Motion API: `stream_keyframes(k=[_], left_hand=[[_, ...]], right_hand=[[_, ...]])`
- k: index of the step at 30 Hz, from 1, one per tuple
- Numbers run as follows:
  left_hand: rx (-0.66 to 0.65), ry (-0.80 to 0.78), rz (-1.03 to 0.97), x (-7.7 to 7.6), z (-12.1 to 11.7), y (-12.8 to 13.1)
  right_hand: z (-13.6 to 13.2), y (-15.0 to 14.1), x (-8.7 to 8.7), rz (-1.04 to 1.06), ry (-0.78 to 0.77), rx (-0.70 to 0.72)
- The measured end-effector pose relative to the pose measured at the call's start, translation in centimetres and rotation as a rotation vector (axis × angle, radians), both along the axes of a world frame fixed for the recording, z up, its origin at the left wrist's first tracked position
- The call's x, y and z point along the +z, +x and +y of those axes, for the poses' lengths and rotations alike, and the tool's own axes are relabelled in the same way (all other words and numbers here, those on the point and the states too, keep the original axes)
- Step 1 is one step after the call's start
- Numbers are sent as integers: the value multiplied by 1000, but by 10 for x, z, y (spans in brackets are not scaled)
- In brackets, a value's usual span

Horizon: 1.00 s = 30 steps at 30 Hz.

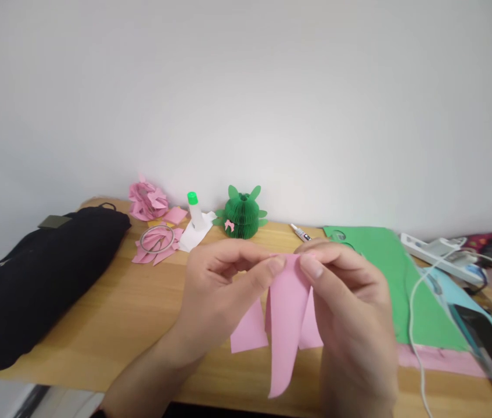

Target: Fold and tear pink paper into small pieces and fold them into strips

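Note:
A strip of pink paper (pixel 288 325), folded over at its top, hangs between my two hands above the table. My left hand (pixel 223 296) pinches its upper left edge between thumb and fingers. Close beside it, my right hand (pixel 350 302) grips the upper right edge the same way, thumb toward me. The strip's lower end curls to the left. Behind and below it, more pink paper (pixel 249 331) shows on the table on both sides; my hands hide part of it.
Along the wall stand a green paper figure (pixel 242 215), a glue stick (pixel 196 212) and crumpled pink paper (pixel 147 200). A black bag (pixel 49 278) lies left. Right are green paper (pixel 415 302), a white cable (pixel 412 319), a power strip (pixel 441 258) and a phone (pixel 489 342).

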State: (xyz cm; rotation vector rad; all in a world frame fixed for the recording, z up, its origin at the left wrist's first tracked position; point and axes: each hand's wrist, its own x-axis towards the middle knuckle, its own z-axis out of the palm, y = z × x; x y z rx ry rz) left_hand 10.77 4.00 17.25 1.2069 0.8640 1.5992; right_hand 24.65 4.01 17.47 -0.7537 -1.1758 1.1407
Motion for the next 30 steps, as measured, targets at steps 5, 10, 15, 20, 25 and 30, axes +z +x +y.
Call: stream_keyframes(k=[5,10,15,20,25,30], left_hand=[[33,-2,16,-1,0,-1],[69,21,62,0,1,1],[150,70,174,1,3,1],[152,102,173,3,6,0],[125,84,112,3,9,3],[93,80,117,3,9,2]], right_hand=[[4,-2,-2,-29,91,-78],[4,-6,-1,-162,198,-245],[7,-10,-3,-180,231,-306],[13,-2,-2,-214,215,-223],[17,11,3,-423,289,-99],[19,11,4,-475,299,-24]])
